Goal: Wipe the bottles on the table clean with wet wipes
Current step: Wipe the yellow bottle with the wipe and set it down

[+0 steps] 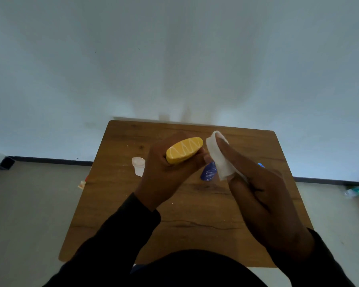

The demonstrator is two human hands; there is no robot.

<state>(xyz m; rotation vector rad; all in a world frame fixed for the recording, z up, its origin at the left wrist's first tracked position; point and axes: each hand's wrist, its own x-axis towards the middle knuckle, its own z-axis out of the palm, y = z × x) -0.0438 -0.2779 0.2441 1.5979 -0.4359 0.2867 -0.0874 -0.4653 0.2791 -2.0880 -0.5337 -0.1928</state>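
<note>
- Head view: the wooden table (133,204) stands against a pale wall, my dark sleeves reaching over its near edge.
- My right hand (263,195) is raised over the table, fingers and thumb pinching a folded white wet wipe (217,160) just beside the yellow bottle.
- My left hand (164,175) curls round the yellow bottle (183,150), held above the table with its white-lined bottom facing me.
- A blue bottle (208,172) lies on the table below the wipe, partly hidden.
- A small pale pink bottle (138,165) stands left of my left hand.
</note>
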